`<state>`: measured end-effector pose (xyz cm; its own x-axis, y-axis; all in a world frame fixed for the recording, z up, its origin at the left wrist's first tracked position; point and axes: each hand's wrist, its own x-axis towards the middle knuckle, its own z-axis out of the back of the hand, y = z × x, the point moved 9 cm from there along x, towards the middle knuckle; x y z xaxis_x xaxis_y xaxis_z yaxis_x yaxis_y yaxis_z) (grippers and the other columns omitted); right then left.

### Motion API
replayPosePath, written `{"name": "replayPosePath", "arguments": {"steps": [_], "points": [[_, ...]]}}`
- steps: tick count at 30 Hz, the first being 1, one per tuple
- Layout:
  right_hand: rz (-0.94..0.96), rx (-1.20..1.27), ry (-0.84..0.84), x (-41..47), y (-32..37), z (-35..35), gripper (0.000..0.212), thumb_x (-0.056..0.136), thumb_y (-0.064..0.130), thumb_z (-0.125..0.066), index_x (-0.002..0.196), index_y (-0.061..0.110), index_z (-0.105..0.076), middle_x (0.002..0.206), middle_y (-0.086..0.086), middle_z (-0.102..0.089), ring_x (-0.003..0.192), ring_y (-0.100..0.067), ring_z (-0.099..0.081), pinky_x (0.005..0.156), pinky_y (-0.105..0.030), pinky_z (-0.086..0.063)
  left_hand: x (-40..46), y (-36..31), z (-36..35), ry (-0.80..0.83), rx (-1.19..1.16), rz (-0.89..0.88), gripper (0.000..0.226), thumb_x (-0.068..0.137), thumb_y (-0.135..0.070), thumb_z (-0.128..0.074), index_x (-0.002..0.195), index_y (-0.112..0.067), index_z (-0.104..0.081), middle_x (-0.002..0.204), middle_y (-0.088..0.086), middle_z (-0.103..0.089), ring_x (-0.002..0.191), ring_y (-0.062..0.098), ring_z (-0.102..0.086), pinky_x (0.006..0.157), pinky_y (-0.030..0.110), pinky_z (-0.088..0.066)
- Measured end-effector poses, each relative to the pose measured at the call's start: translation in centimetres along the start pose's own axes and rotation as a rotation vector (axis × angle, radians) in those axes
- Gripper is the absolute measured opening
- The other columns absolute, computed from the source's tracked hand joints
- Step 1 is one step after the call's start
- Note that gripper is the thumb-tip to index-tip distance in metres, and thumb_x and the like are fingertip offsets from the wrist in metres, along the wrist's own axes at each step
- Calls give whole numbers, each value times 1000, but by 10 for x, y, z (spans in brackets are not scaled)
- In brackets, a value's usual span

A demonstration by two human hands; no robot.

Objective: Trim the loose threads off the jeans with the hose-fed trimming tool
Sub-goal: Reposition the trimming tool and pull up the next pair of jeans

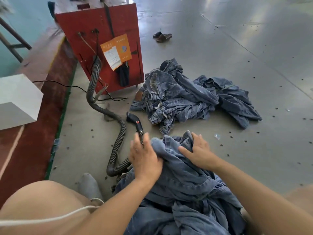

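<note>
A bundle of blue jeans [183, 182] lies in my lap and on the floor in front of me. My left hand [144, 158] grips a fold at the bundle's left edge. My right hand [198, 150] rests on top of the denim, fingertips curled into a ridge of cloth. The black trimming tool [135, 122], with a red button, lies on the floor just beyond my left hand, held by neither hand. Its ribbed grey hose [118, 150] loops past my left hand and back to the red machine [101, 39].
A second heap of jeans [189, 97] lies on the grey floor ahead, right of the machine. A pair of sandals [161, 37] sits further back. A white box [17, 99] and a red raised strip run along the left. My bare knee [39, 204] and socked foot [89, 185] are lower left.
</note>
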<state>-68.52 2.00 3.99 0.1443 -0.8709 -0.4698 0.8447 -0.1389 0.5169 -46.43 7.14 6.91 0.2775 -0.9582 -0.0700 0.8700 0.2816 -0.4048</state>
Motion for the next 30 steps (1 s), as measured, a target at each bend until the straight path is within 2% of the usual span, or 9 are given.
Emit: {"name": "replayPosePath", "arguments": {"steps": [4,8,11,14,17,21,24,26,30], "points": [[251,-182,-371,-17,31,19,78,87,89,-25,142,38,-43,143,5,-33,138,-20,-22,106,-39,-22,-28,57,-60,500,-674,771,96,81,-66,-69,152,-11,-35,150,14,-46,133,38,-50,100,53,-53],[205,-244,-111,-7,33,-1,93,75,99,-20,144,42,-49,142,4,-44,136,-23,-36,111,-44,-32,-17,42,-61,468,-1138,752,40,91,-22,-79,124,-3,-68,89,8,-77,75,20,-72,50,28,-57],[133,-121,-23,1,28,-3,71,94,75,-47,150,33,-45,151,-1,-51,136,-24,-49,113,-47,-40,0,33,-42,352,-1448,726,22,95,5,-65,114,-5,-65,86,12,-72,72,22,-68,57,31,-59],[39,-139,-73,4,25,4,75,99,70,-45,160,29,-29,161,-7,-39,145,-29,-41,116,-50,-37,10,18,-14,319,-1647,649,22,93,11,-62,104,-9,-64,89,13,-71,74,24,-67,66,36,-60],[-71,-147,-90,3,17,12,91,92,83,-39,159,22,-30,157,-9,-46,137,-30,-48,105,-47,-42,13,20,15,306,-1288,504,27,89,13,-61,100,-11,-66,93,11,-70,74,21,-64,65,33,-55],[-194,155,49,-2,-9,16,73,99,66,-52,109,-5,-67,98,-22,-71,77,-21,-56,68,-31,-38,10,41,30,351,-624,360,32,89,7,-60,112,-16,-60,101,6,-65,85,21,-63,68,32,-51],[-258,616,-289,-5,-40,47,38,107,30,-56,101,-5,-71,91,-23,-74,74,-28,-65,70,-36,-53,-1,48,7,605,-165,182,38,94,-5,-58,131,-16,-55,114,-2,-60,102,20,-60,74,21,-49],[-366,1012,-465,-14,-66,53,30,109,29,-52,100,7,-70,98,-18,-75,87,-32,-70,85,-47,-59,-10,55,-4,642,198,103,45,96,-14,-57,140,-15,-48,138,8,-50,123,28,-54,98,31,-49],[-417,1319,-460,-18,-83,45,27,110,31,-51,93,17,-66,91,-4,-76,85,-22,-68,74,-35,-53,-8,-12,32,22,265,-339,53,89,-9,-55,141,-17,-49,148,10,-39,137,29,-39,116,41,-36]]}}
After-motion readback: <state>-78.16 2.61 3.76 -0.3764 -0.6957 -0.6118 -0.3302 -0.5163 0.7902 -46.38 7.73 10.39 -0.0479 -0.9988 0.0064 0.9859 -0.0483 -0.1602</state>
